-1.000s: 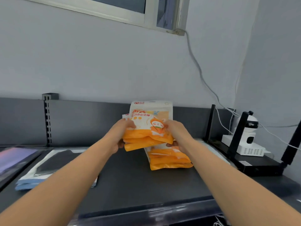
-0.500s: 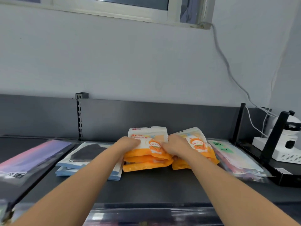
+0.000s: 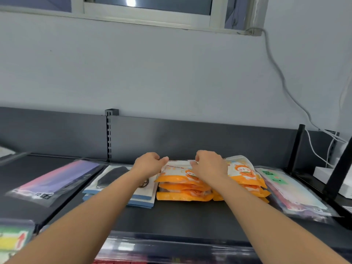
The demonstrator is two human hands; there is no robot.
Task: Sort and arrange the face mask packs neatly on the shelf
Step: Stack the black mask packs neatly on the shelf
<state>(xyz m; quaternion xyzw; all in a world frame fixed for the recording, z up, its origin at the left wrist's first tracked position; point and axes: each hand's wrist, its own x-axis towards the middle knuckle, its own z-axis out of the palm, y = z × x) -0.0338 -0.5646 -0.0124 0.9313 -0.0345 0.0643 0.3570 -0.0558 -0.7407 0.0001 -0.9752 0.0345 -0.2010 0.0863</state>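
A stack of orange-and-white face mask packs [image 3: 181,189] lies flat on the dark shelf [image 3: 181,218], close to the back panel. My left hand [image 3: 149,164] and my right hand [image 3: 208,165] both pinch the far top edge of the top pack with curled fingers. A second orange stack [image 3: 245,180] leans against it on the right, partly hidden by my right arm. Left of the orange stack lies a blue-and-white stack [image 3: 122,187] showing a black mask.
A purple-pink pack [image 3: 55,180] lies at the far left, a clear pack with a green label [image 3: 289,193] at the right. A black router with antennas [image 3: 335,176] and a white device stand at the far right. Cables run down the wall.
The orange stack has been set down flat on the shelf beside the second stack. Both hands have slid from its sides to its far top edge.
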